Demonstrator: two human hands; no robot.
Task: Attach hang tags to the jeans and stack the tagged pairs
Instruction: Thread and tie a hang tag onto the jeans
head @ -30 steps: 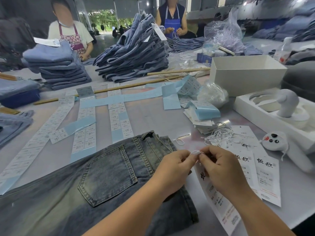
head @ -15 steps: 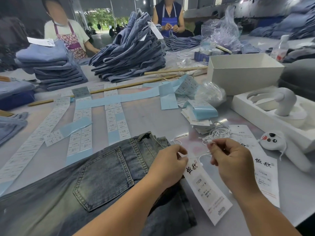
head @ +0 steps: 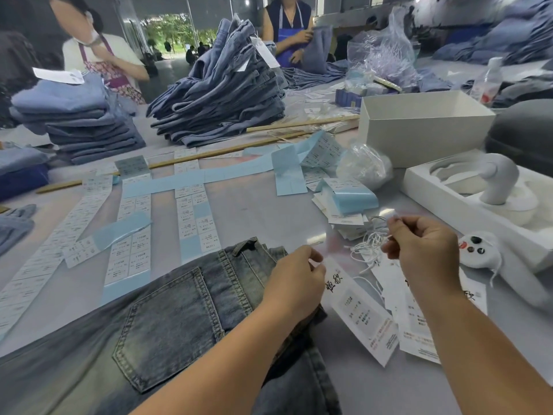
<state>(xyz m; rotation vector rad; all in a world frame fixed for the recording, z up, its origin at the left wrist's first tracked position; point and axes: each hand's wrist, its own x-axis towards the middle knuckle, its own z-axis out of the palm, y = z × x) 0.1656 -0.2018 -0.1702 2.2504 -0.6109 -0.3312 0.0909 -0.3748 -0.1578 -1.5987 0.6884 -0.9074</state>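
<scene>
My left hand (head: 296, 277) pinches the hang tag (head: 359, 310) beside the jeans (head: 167, 322); my right hand (head: 425, 250), at three o'clock, pinches white string (head: 369, 245).

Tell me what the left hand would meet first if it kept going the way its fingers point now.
Probably the hang tag, which the left hand already pinches at its top corner. Past that, its fingers aim right, toward the loose white string and the right hand. Depth is uncertain.
</scene>
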